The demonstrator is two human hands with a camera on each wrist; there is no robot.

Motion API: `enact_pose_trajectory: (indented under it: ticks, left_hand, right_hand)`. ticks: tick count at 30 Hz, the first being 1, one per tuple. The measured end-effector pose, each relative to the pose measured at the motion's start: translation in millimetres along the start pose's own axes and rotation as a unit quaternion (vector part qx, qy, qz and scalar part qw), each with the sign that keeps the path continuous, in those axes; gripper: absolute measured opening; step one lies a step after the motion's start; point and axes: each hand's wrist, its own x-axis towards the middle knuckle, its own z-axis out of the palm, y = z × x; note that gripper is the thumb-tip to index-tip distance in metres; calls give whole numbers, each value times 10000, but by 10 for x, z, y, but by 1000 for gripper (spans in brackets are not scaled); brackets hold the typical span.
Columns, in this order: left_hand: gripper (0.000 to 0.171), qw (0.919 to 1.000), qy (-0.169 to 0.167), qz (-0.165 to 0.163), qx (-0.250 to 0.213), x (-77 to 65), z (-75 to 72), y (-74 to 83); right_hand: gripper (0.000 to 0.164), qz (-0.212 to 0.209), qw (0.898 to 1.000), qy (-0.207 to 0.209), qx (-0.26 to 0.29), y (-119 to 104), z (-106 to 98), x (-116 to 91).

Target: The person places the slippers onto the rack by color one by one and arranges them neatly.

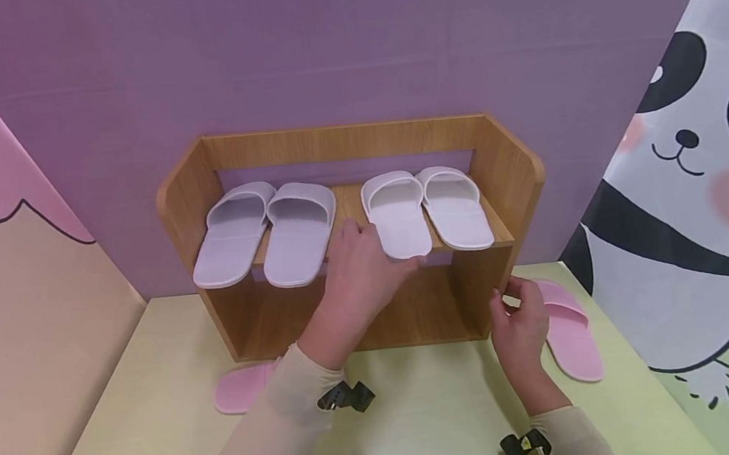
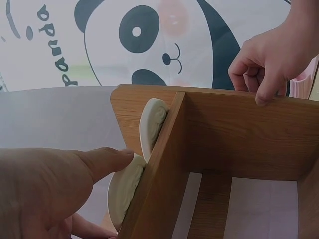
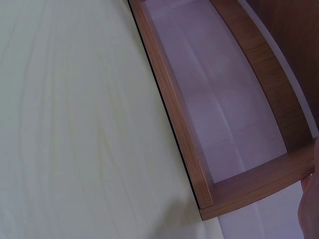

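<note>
**White Slippers Lined the Rack While Two Hands Worked at It**

The wooden rack [image 1: 345, 140] stood on a pale table [image 1: 425, 421], and four white slippers lay on its upper board, their toe covers toward its back. Two of them, the far-left slipper [image 1: 227, 257] and the second slipper [image 1: 297, 253], were on the rack's left half. On its right half lay the third slipper [image 1: 401, 235] and the far-right slipper [image 1: 464, 226].

At the rack's front, the left hand [image 1: 365, 268] touched the third slipper, its thumb stretched along the heel end; whether its fingers pinched the sole I could not tell, since their tips were hidden. The right hand [image 1: 521, 322] pinched the front edge of the rack's right side panel (thumb on one face, fingers bent on the other).

One pink slipper [image 1: 241, 391] lay before the rack's left front corner, partly covered by the left sleeve [image 1: 285, 421]. Another pink slipper [image 1: 576, 346] lay just right of the rack. Behind the rack was a purple wall [image 1: 352, 43]; well to its right, a panda picture [image 1: 665, 233].
</note>
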Motion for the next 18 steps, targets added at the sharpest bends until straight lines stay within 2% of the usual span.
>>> enact_pose_trajectory:
  ticks: [18]
  left_hand:
    - [89, 9999, 89, -116, -22, 10, 47, 1]
  right_hand:
    - [22, 35, 10000, -29, -67, 7, -1, -2]
